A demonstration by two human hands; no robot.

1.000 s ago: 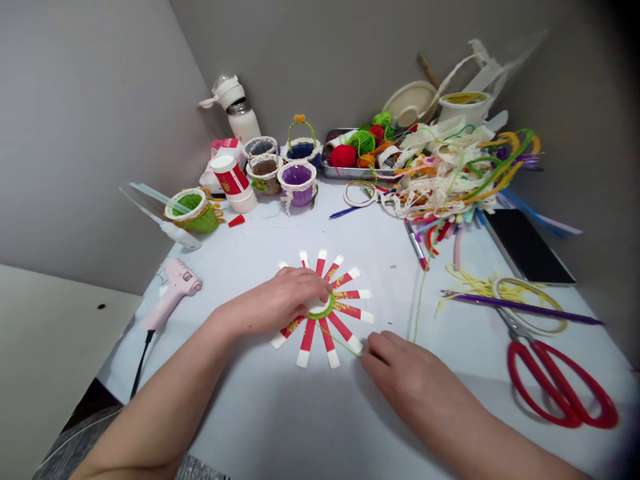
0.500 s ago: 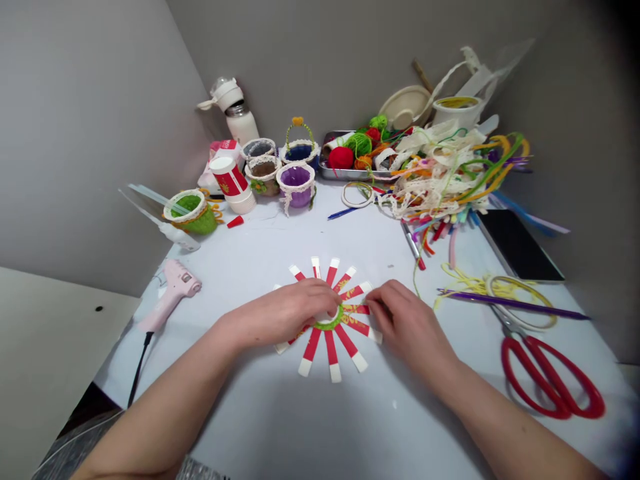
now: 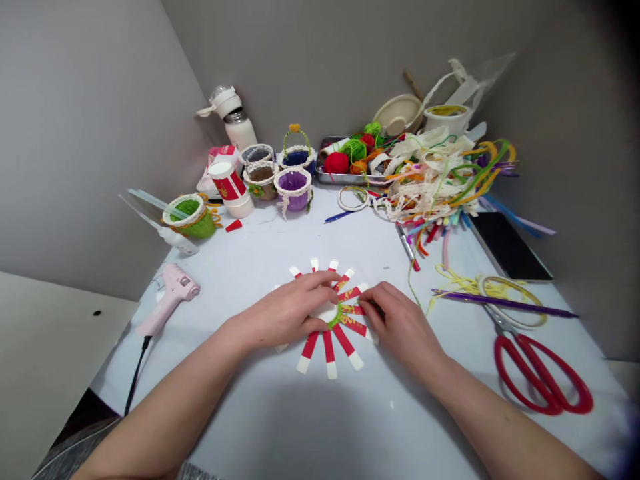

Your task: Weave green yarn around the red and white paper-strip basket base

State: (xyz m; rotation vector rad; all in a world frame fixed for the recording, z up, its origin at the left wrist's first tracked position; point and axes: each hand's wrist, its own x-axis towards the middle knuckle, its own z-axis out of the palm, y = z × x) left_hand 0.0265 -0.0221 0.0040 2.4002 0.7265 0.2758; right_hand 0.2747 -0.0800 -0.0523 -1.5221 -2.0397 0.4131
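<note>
A paper cup (image 3: 344, 340), cut into red strips with white ends, lies splayed like a sun on the table. Green yarn (image 3: 334, 321) rings its round white base. My left hand (image 3: 295, 303) rests over the cup's left side, fingers spread and thumb near the base, hiding several strips. On the right, my right hand (image 3: 395, 313) pinches thumb and fingertips together at the strips' ends. What lies between those fingertips is too small to make out.
A pink glue gun (image 3: 170, 300) lies left. Red-handled scissors (image 3: 543, 373), a purple stick (image 3: 505, 302) and a phone (image 3: 510, 245) lie right. Behind are small decorated cups (image 3: 294, 192), a paper-cup stack (image 3: 230, 190), a yarn tray (image 3: 340, 179) and a heap of lace (image 3: 425, 173).
My left hand's fingers have spread further, showing more of the white base. My right hand has shifted slightly left toward the cup's centre. The whole view has moved a little.
</note>
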